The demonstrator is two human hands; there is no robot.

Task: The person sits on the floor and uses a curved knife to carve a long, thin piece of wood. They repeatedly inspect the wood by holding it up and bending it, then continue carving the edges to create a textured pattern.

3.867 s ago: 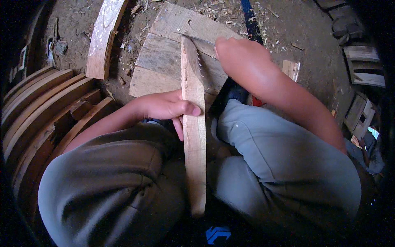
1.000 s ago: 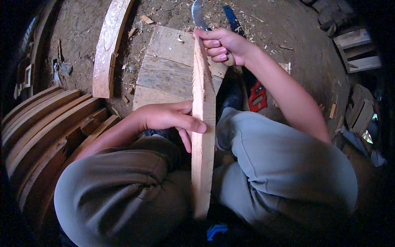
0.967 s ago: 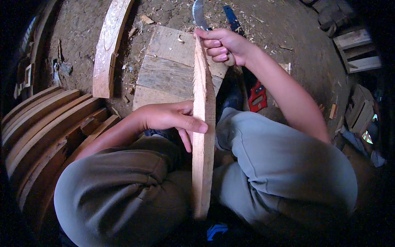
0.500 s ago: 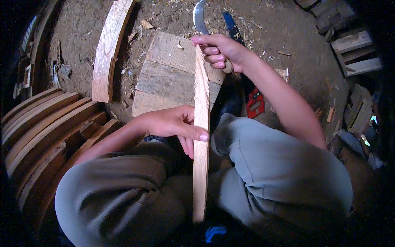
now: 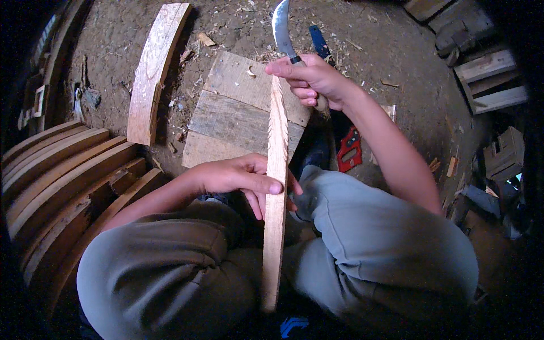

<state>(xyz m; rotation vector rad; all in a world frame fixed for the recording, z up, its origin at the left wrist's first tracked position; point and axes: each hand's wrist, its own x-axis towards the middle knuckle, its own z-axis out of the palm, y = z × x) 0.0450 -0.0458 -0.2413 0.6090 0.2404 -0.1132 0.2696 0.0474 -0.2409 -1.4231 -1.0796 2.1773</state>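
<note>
My left hand (image 5: pixel 252 180) is closed around the middle of a long, narrow wooden stick (image 5: pixel 276 215), its thumb lying on the top face. Between my knees the stick stretches away from me; its far end tapers and carries a row of jagged, freshly cut notches. In my right hand (image 5: pixel 311 79) is a knife (image 5: pixel 281 31) with a curved, hooked blade pointing away from me. That hand's fingers wrap the handle just beyond the stick's tip, and whether they touch the tip I cannot tell.
Below the stick's far end lies a board of joined planks (image 5: pixel 218 116). Beside it rests a thick curved timber (image 5: pixel 156 73). Several curved wooden pieces (image 5: pixel 85 164) are stacked at left. A red-handled saw (image 5: pixel 350 150) lies at right, near wooden crates (image 5: pixel 493 82). Shavings litter the dirt floor.
My right hand and the knife have shifted slightly right and nearer, showing more of the blade. The stick's near end has swung a little left. My left fingers now show past its right edge.
</note>
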